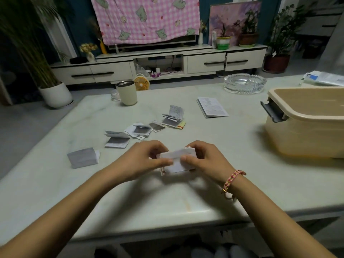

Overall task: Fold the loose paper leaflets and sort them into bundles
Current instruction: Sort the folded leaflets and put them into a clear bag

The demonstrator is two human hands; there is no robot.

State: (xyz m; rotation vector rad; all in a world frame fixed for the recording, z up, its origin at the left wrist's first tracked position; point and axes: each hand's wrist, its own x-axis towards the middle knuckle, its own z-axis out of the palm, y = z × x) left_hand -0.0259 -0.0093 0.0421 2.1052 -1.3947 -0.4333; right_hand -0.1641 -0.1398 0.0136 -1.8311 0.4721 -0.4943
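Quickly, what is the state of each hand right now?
Left hand: pinches the left end of the folded white paper leaflet.
Right hand: grips the right end of the same leaflet.

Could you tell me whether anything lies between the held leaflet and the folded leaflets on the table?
Nothing visible does. The left hand and right hand pinch the leaflet; only bare table lies between it and the folded leaflets.
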